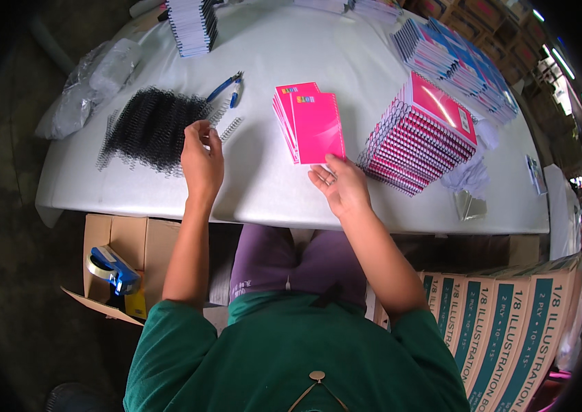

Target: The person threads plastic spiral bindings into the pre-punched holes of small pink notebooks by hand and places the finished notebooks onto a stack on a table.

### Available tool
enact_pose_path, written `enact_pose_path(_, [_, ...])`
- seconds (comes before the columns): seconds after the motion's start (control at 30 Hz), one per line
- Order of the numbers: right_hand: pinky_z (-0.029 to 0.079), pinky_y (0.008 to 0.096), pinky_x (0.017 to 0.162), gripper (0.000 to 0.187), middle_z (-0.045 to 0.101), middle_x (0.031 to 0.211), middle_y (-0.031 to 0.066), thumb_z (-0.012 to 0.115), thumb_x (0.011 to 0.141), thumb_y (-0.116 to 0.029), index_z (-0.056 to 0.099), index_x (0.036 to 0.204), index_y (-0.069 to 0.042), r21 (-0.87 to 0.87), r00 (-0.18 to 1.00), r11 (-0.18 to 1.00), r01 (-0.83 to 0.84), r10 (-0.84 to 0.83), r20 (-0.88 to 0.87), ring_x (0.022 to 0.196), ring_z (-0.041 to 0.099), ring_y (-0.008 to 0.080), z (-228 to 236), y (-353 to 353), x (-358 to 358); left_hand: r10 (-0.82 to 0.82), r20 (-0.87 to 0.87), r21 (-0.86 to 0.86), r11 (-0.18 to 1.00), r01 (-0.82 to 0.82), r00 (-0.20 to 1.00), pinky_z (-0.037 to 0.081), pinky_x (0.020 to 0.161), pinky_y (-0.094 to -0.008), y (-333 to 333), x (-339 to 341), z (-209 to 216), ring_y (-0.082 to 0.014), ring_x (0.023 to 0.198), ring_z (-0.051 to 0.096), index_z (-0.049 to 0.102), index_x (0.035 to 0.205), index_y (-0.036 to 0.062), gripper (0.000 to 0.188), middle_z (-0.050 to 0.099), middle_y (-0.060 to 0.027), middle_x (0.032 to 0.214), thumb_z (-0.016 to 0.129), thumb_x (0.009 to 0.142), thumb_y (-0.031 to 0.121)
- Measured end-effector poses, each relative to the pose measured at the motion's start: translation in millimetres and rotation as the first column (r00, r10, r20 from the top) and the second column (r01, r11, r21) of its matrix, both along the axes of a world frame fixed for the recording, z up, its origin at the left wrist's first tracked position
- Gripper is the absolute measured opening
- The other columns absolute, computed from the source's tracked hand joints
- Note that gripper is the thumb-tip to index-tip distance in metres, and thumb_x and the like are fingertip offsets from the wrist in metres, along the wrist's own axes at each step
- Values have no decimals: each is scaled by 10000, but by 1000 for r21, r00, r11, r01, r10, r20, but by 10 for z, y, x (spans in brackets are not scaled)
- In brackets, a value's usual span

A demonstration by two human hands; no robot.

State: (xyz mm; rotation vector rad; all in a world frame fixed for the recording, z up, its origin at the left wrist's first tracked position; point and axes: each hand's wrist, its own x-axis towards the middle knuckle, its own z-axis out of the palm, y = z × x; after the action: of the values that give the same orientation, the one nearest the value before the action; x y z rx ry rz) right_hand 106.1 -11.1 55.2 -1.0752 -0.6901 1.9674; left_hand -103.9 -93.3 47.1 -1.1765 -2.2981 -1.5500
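My left hand [201, 159] hovers at the near edge of a heap of black spiral binding coils [152, 127], fingers pinched together on what looks like one coil. My right hand [341, 185] rests on the white table [263, 185], its fingertips touching the near corner of a small fanned pile of pink notebooks [308, 120]. These pink notebooks lie flat and have no coils.
A tall stack of pink spiral-bound notebooks [420, 134] stands right of my right hand. Blue notebooks [459, 62] lie behind it, another stack [193, 26] at the far left. Blue-handled pliers [227, 88], a plastic bag [92, 86], a tape dispenser [113, 269] in a cardboard box, and cartons [504, 323] surround me.
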Motion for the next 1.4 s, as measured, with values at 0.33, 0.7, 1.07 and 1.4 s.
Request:
enact_pose_path(0.33, [435,388,699,183,511,827,170,565,766,44,584,939,-13,793,749,293,-534,-271,604,780,541,358,-73,-139,750,-557,511,-59,737,673,655,402,764,-259,-316,430,285,-133,788,479,562,1110,8,343,524,-50,825,442,953,289])
enact_pose_path(0.7, [433,356,687,168,524,832,138,579,788,-12,602,954,-5,771,776,293,-566,-128,618,777,540,305,-58,41,852,-576,491,-100,708,699,654,384,635,-214,-203,377,45,-68,686,444,560,897,-2,208,519,-3,731,536,917,203])
enact_pose_path(1.07, [415,272,760,170,560,866,93,602,773,12,613,942,18,775,806,246,-582,54,589,823,532,185,-110,178,890,-740,299,-288,531,797,602,412,656,-249,-12,155,374,-102,784,500,575,1007,61,215,573,-22,954,643,827,157])
enact_pose_path(1.4, [467,234,771,246,672,957,101,584,840,-35,614,1081,8,754,880,455,-474,276,387,835,594,96,-418,62,590,-792,-257,-560,589,582,554,360,900,-359,90,338,702,-228,899,586,639,961,41,247,640,-107,906,608,829,247])
